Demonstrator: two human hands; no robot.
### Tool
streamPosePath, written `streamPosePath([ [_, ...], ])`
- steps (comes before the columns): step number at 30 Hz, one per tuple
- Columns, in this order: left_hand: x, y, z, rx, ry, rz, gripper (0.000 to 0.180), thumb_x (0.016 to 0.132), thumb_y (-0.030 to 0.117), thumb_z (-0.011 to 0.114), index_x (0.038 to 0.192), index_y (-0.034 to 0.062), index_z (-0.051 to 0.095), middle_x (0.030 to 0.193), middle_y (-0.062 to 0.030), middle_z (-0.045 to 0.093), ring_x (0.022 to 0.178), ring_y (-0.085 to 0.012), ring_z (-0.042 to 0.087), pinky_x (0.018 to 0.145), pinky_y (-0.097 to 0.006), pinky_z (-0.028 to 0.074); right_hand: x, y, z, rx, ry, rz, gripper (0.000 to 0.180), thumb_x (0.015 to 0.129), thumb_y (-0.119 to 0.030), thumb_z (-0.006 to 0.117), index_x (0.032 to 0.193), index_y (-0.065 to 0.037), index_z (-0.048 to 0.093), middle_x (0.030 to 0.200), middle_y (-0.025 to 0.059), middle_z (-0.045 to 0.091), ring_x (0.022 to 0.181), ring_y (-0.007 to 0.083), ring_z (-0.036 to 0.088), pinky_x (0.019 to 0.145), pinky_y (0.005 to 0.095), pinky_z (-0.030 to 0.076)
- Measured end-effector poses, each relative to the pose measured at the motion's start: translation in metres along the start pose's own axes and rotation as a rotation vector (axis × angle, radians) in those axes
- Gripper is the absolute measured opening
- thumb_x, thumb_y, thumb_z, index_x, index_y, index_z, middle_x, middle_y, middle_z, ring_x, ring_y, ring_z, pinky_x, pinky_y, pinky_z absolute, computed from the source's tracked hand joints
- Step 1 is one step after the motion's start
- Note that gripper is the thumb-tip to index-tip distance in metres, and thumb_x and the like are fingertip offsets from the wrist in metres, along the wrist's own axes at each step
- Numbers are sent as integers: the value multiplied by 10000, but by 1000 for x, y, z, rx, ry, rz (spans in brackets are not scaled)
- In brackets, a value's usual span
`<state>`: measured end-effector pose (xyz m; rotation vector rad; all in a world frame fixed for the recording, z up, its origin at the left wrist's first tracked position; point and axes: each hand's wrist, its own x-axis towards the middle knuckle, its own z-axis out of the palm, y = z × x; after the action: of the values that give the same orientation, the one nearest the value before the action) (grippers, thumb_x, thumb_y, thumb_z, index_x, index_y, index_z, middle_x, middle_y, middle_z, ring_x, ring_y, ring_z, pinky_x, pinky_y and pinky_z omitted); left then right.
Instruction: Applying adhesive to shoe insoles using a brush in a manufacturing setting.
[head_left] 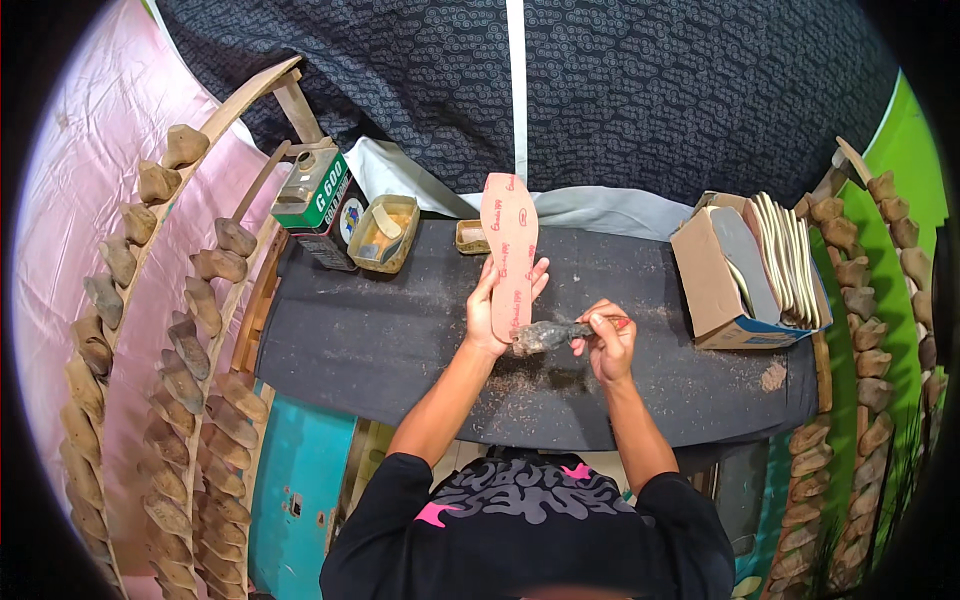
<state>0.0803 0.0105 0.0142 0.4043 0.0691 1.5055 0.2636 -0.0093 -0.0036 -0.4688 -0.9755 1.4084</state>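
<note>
My left hand (492, 305) holds a long pinkish-tan shoe insole (510, 240) upright from behind, heel end down, above the dark work table (360, 340). My right hand (608, 338) grips a glue-caked brush (548, 334) by its handle. The brush's bristle end touches the lower end of the insole, just right of my left palm.
At the back left stand a green-and-black glue can (322, 195), a yellowish tub of glue (384, 234) and a small tin (470, 236). A cardboard box (712, 285) of several insoles sits at the right. Racks of wooden shoe lasts (190, 330) flank both sides.
</note>
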Motion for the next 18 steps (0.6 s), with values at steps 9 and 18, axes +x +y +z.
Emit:
streamPosePath([
  [9, -12, -20, -5, 248, 3, -65, 451, 992, 285, 359, 1399, 119, 256, 1388, -134, 386, 1230, -368, 449, 1045, -480, 362, 62, -13, -12, -65, 147, -214, 113, 892, -66, 530, 847, 30, 571, 823, 125, 588, 532, 198, 598, 449, 275, 501],
  [18, -14, -4, -4, 187, -42, -54, 453, 987, 265, 376, 1391, 105, 250, 1370, -166, 404, 1266, -415, 391, 1032, -482, 383, 48, -5, -8, -88, -58, -77, 98, 864, -33, 529, 795, 25, 567, 776, 122, 565, 507, 195, 590, 415, 281, 494],
])
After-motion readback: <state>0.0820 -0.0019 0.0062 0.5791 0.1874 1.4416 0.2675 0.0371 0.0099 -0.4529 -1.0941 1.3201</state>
